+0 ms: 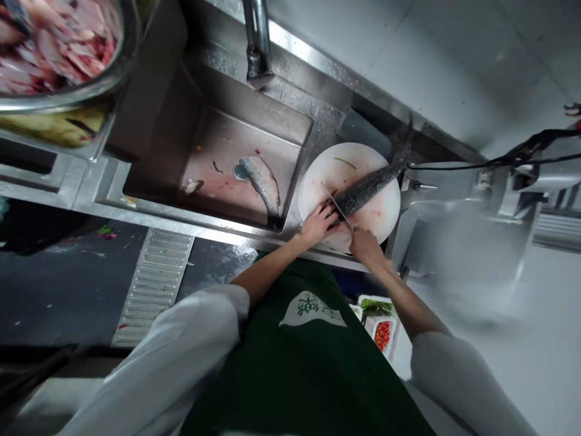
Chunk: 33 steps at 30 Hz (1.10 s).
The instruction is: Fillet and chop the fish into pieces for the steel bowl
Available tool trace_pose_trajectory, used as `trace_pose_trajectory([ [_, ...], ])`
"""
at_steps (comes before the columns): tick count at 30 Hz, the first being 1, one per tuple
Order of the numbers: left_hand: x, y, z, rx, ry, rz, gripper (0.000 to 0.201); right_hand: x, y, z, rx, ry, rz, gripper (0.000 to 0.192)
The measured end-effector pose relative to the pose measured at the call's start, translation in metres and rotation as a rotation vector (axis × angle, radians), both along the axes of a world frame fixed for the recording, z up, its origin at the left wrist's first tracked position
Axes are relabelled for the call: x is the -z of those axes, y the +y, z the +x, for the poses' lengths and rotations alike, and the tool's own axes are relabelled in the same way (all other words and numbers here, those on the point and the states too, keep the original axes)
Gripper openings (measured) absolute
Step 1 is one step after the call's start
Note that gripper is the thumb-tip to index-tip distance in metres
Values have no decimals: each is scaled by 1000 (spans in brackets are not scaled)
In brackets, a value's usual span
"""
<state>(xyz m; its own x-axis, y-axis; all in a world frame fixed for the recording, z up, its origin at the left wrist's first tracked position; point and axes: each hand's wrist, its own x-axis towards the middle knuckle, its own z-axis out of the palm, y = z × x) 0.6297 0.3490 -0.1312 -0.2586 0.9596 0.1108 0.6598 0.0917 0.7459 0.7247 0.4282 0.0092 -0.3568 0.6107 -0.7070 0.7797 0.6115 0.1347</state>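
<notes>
A long dark fish [373, 185] lies across a round white cutting board [318, 163], its tail reaching past the board's far right edge. My left hand [320, 223] presses on the fish's near end, fingers curled over it. My right hand [365, 247] grips a knife [341, 213] by the handle, which is hidden in the fist. The blade crosses the fish close beside my left fingers; how deep it sits I cannot tell. Reddish stains and a thin green stalk [345, 162] are on the board.
Left of the board is a steel sink [218, 130] holding a silvery fish piece [262, 181] near the drain. A metal bowl [129, 54] of cut fish stands at upper left. A faucet [258, 54] rises behind the sink. Trays of red chillies [382, 335] and greens [376, 306] sit below right.
</notes>
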Motion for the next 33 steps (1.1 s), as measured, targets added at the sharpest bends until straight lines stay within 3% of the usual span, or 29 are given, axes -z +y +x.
trace_pose_trajectory([
  [3,2,1,1,-84,-14,-11,29,4,1,-1,-82,88,36,42],
  [7,4,3,0,30,-34,10,27,9,3,2,-20,46,5,48],
  [10,7,8,-2,-24,-44,23,30,11,6,7,-15,64,63,48],
  [16,10,10,16,-4,-33,56,26,9,7,15,3,-32,61,43],
  [19,4,-4,11,-77,-15,68,34,10,7,10,-45,-15,88,47],
  [22,-15,-19,-19,-57,87,137,42,11,8,11,-46,-21,49,45],
  [25,-46,-4,-60,140,308,146,37,13,10,18,-38,-25,15,43],
  [28,-70,43,-84,541,535,-36,20,12,10,25,-56,22,9,43],
  [31,-72,85,-89,889,624,-197,12,9,11,27,-60,60,-18,39],
  [33,-64,97,-91,998,590,-183,14,7,13,25,-50,93,-51,39],
])
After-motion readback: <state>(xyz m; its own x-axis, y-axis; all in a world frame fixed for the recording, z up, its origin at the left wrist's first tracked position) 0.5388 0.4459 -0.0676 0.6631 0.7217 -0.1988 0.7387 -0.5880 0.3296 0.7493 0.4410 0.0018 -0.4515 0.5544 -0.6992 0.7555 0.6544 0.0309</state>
